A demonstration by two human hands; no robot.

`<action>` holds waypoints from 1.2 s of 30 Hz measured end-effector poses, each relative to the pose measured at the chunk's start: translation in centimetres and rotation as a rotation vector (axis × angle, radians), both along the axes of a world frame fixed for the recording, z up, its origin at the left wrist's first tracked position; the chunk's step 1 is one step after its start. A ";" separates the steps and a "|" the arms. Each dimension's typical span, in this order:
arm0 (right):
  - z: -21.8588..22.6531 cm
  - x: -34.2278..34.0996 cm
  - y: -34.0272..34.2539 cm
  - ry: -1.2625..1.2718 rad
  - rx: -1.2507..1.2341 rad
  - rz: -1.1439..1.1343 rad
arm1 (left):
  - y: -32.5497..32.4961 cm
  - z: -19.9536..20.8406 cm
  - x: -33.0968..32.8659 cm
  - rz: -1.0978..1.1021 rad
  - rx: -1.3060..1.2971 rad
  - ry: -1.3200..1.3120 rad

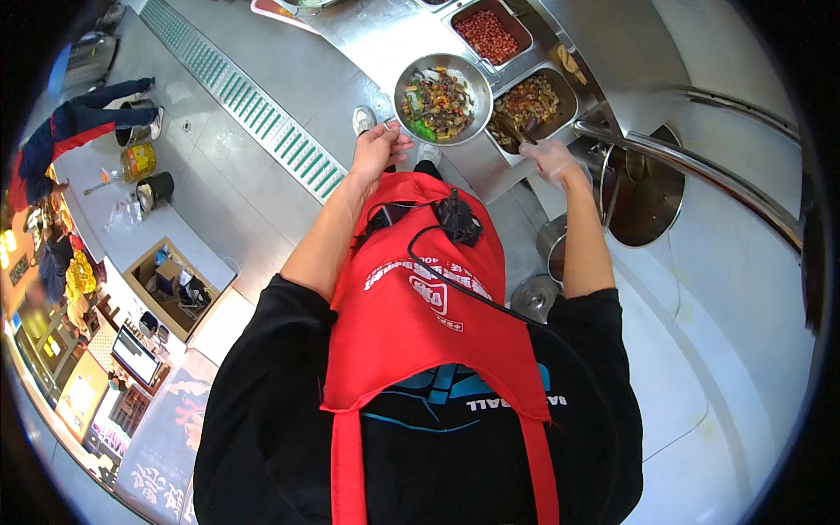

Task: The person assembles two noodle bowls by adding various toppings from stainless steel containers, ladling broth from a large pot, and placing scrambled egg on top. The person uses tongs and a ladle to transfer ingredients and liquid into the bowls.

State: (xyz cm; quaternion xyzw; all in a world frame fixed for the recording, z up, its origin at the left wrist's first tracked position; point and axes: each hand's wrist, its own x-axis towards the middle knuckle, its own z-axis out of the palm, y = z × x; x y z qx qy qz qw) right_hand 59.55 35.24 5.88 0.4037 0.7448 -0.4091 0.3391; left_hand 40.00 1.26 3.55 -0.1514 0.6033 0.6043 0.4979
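A round metal bowl point(479, 98) holds mixed food with green leaves and reddish and dark pieces. It sits partly out past the counter's near edge. My bare left hand point(381, 149) is at its lower left rim, fingers curled round the edge. My right hand point(553, 161), in a clear thin glove, is closed round a metal serving utensil point(523, 136). The utensil's far end reaches into a rectangular steel pan point(573, 98) of brown chopped food, where its shape is hard to make out.
Beyond lies another steel pan point(522, 24) of red-brown peanuts. On the right stand a large metal pot point(674, 210) and a metal rail point(717, 171). A drain grate point(254, 105) crosses the floor. At far left, a person point(66, 127) is beside a white counter point(105, 214).
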 end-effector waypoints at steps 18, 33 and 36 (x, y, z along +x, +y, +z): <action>19.2 0.0 -9.7 0.448 0.154 -0.228 | 1.0 7.2 -0.4 -0.057 0.183 0.019; 31.1 -1.8 -8.2 0.479 0.338 0.150 | -1.3 21.5 2.6 0.035 0.322 0.102; 32.6 -1.5 -8.4 0.437 0.401 0.261 | -1.9 23.1 3.6 0.055 0.337 0.112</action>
